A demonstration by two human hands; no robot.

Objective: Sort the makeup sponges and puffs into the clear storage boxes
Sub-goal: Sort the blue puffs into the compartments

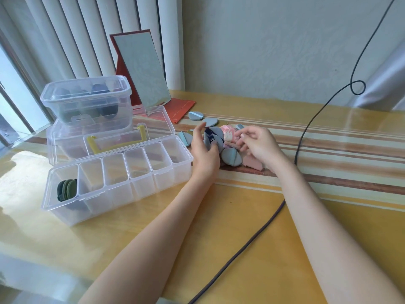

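Blue-grey puffs (231,157) piled mid-table, right of the divided clear box (118,183). Left hand (205,150) curled round a few (212,137); right hand (258,143) fingers bent over the pile, grip unclear.

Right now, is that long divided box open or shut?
Open. The divided box has its lid swung back behind it; dark green puffs fill only the leftmost compartment.

Only one legible mark is showing: a white character, reading as "6" or possibly a partial digit, on the dark navy ribbon band (211,137) of a grey-blue puff (213,139) that the left hand (205,150) is holding. The rest of the print is being hidden by the fingers. No other text is showing.
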